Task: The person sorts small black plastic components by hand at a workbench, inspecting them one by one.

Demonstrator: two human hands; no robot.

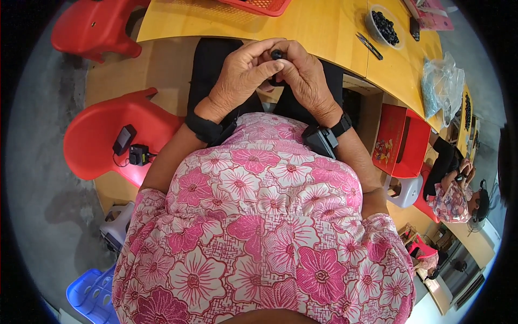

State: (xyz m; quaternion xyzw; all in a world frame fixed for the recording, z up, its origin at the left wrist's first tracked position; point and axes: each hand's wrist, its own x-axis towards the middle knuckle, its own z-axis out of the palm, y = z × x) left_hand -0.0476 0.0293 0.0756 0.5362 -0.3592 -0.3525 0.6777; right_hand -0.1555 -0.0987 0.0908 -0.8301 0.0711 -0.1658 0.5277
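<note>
Both hands meet over my lap, just in front of the yellow table's near edge. Between the fingertips sits a small, round, glossy black bead point(277, 54). My left hand point(245, 75) is closed, its thumb pointing toward the bead. From the other side, my right hand point(305, 75) pinches the bead between thumb and bent forefinger. Something else dark shows below the fingers; the hands hide most of it. On the table to the right, a clear bowl point(385, 28) holds several black beads, and beside it lie small snips point(369, 46) with dark handles.
A red basket point(259, 6) stands on the yellow table point(318, 27). At its right side lies a clear plastic bag point(442, 86). Below that is a red box point(398, 141). A red chair point(102, 135) on my left carries small black devices point(138, 154). Other people sit farther right.
</note>
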